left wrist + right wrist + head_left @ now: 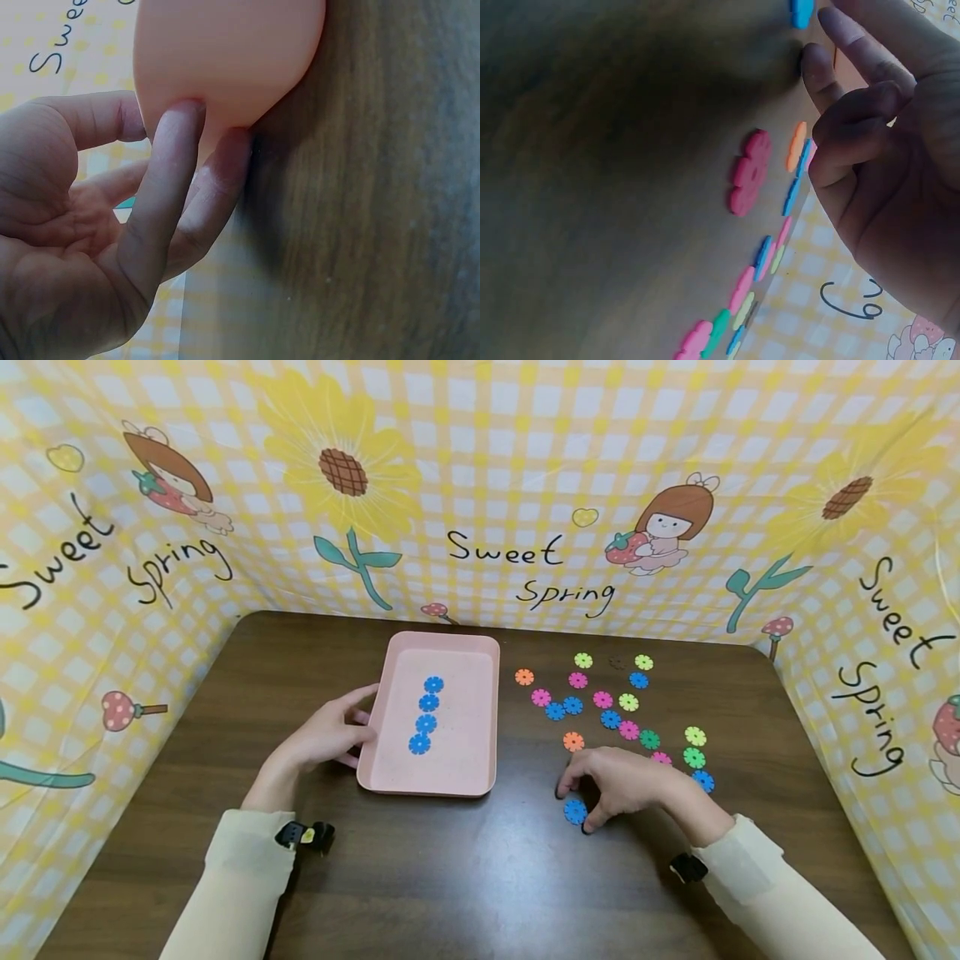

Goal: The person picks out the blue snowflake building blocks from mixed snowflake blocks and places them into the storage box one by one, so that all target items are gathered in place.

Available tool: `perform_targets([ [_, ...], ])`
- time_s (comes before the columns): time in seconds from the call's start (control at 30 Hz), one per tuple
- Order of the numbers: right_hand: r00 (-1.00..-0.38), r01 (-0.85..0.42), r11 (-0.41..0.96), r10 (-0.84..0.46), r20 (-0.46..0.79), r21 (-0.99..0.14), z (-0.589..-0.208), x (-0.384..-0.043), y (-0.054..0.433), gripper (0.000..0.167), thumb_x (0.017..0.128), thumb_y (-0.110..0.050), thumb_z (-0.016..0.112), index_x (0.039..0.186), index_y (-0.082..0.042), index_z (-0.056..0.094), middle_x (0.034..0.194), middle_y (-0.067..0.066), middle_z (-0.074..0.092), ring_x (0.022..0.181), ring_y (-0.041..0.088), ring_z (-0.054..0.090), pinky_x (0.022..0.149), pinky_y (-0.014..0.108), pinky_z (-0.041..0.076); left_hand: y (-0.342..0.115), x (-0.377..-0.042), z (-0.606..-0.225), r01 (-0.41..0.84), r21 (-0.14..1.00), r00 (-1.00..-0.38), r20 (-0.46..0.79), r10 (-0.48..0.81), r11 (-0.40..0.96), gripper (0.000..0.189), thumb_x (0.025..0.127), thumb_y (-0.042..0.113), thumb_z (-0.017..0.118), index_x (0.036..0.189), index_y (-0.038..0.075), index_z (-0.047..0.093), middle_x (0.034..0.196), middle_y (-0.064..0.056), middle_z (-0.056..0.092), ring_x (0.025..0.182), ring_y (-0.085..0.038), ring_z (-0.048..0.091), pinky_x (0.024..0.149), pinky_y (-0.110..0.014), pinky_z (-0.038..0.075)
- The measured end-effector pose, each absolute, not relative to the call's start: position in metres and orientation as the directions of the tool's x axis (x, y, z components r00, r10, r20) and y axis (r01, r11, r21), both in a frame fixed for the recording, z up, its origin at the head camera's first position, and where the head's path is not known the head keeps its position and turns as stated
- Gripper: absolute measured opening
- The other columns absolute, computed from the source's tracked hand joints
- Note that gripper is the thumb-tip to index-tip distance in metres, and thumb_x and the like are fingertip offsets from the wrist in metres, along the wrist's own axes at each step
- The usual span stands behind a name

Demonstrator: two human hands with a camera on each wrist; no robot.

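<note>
My left hand [326,732] grips the left side of a pink tray [483,693], with its fingers and thumb against the outer wall. The left wrist view shows those fingers pressed on the tray's side [232,60]. Inside the tray, several blue flower-shaped discs [426,724] lie in a row. My right hand [626,781] is low over the table, its thumb and index finger spread around a single blue flower disc [575,812]. In the right wrist view a small gap shows between the nearest fingertip and that disc [801,13].
Orange [524,677], pink [577,680], yellow [583,660], green [694,757] and blue [638,680] discs are scattered right of the tray. One brown disc [617,662] blends into the dark wooden table [420,868]. Patterned cloth [517,485] walls the back and sides.
</note>
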State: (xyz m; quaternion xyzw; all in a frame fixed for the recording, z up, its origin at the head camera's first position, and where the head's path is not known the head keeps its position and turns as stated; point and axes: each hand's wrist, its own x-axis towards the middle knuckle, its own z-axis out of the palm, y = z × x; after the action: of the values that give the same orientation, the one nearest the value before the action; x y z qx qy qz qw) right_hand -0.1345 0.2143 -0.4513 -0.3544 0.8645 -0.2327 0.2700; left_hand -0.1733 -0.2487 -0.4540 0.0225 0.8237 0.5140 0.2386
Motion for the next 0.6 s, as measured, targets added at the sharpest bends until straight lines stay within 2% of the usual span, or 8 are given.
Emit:
perform_targets([
  [0.23, -0.615, -0.494, 0.650, -0.731, -0.297, -0.577, -0.4528, -0.1343, 0.2140, 0.029, 0.076, -0.027, 0.095, 0.098, -0.025, 0.076, 0.097, -0.012, 0.062, 0.091, 0.015, 0.058, 0.077, 0.029, 0.054, -0.2478, -0.1734, -0.4543, -0.210, 0.867, -0.885, -0.365, 0.288, 0.452, 0.083, 0.095, 0.005, 0.062, 0.167, 0.014, 0.022, 0.129, -0.031, 0.052, 0.095, -0.033, 0.068, 0.066, -0.046, 0.063],
  [0.6, -0.602, -0.503, 0.630, -0.747, -0.283, -0.592, -0.4551, -0.1329, 0.2136, 0.028, 0.077, -0.023, 0.094, 0.093, -0.028, 0.071, 0.095, -0.012, 0.060, 0.091, 0.016, 0.057, 0.078, 0.029, 0.054, -0.2488, -0.1734, -0.4552, -0.210, 0.858, -0.886, -0.370, 0.280, 0.468, 0.083, 0.094, 0.004, 0.062, 0.166, 0.016, 0.024, 0.126, -0.029, 0.052, 0.093, -0.032, 0.068, 0.067, -0.047, 0.063],
])
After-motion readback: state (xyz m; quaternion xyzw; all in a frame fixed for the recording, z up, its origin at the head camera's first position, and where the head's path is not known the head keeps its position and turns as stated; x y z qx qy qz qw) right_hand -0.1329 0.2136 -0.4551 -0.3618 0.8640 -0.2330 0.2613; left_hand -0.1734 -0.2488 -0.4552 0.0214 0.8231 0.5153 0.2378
